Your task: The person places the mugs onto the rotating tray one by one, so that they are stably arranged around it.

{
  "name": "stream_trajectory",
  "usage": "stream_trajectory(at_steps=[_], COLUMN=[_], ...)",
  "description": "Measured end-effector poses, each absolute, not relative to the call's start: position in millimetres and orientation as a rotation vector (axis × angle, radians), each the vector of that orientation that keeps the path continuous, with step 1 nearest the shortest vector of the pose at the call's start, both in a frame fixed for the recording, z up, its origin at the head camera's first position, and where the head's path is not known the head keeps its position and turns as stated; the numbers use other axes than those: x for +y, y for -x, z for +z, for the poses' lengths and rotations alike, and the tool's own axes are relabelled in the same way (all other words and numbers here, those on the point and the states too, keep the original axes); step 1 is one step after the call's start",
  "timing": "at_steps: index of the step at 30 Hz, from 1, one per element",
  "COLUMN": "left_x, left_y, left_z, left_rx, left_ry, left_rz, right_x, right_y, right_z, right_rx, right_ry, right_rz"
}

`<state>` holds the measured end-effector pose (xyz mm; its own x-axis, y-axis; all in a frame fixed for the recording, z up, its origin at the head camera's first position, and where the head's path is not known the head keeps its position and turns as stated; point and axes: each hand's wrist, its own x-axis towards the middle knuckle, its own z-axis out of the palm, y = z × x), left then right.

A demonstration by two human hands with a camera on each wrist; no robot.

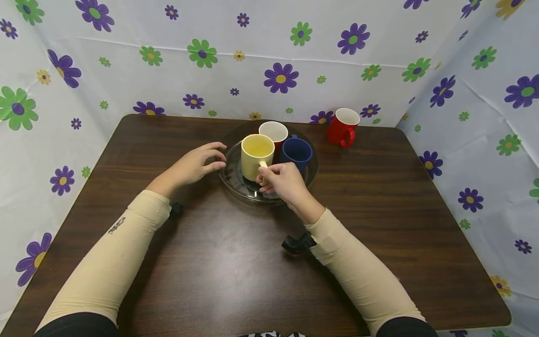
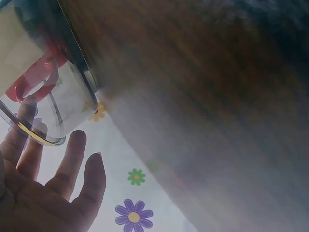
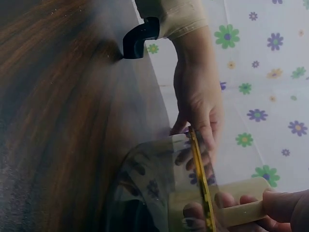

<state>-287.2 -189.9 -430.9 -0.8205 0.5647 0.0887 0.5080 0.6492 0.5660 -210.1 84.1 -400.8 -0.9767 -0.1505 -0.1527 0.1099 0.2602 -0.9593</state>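
Observation:
A yellow mug (image 1: 251,164) stands in a round, see-through glass dish (image 1: 230,174) at the back middle of the table. Thumb and fingers of my right hand (image 1: 288,182) pinch its handle (image 3: 244,213). My left hand (image 1: 191,164) is at the dish's left rim, its fingers apart and slightly bent, holding nothing. Seen in the left wrist view, those fingers (image 2: 77,159) spread beside the clear dish wall (image 2: 72,108), with a red handle (image 2: 36,82) showing through the glass. Behind the yellow mug sits a red mug with white inside (image 1: 273,131), and a blue mug (image 1: 297,150) is to the right.
Another red mug (image 1: 340,128) stands on the dark wooden table (image 1: 379,210) at the back right, outside the dish. A flower-printed curtain (image 1: 252,51) hangs behind the table and along its sides. Black wrist devices (image 1: 298,244) jut out below my sleeves.

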Motion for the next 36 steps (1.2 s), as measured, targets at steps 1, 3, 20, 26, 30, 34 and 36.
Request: stream_trajectory(at_steps=[1, 3, 20, 26, 30, 34, 36], left_x=[-189, -189, -187, -188, -189, -189, -189], left_y=[287, 287, 290, 290, 290, 289, 288], left_z=[-431, -431, -435, -434, -435, -435, -435], left_rx=[2.764, 2.762, 2.770, 2.776, 2.776, 2.773, 2.774], left_ry=[-0.902, -0.902, -0.933, -0.923, -0.910, -0.906, -0.898], left_rz=[0.904, 0.904, 0.934, 0.934, 0.937, 0.946, 0.947], right_x=[84, 84, 83, 79, 75, 71, 68], right_y=[210, 208, 212, 218, 222, 224, 226], right_z=[-402, -405, -407, -405, -403, -400, -400], right_rx=[2.325, 2.351, 2.420, 2.396, 2.353, 2.261, 2.210], right_ry=[0.035, 0.031, 0.094, 0.120, 0.099, 0.044, 0.031], right_rz=[-1.785, -1.765, -1.479, -1.454, -1.443, -1.462, -1.485])
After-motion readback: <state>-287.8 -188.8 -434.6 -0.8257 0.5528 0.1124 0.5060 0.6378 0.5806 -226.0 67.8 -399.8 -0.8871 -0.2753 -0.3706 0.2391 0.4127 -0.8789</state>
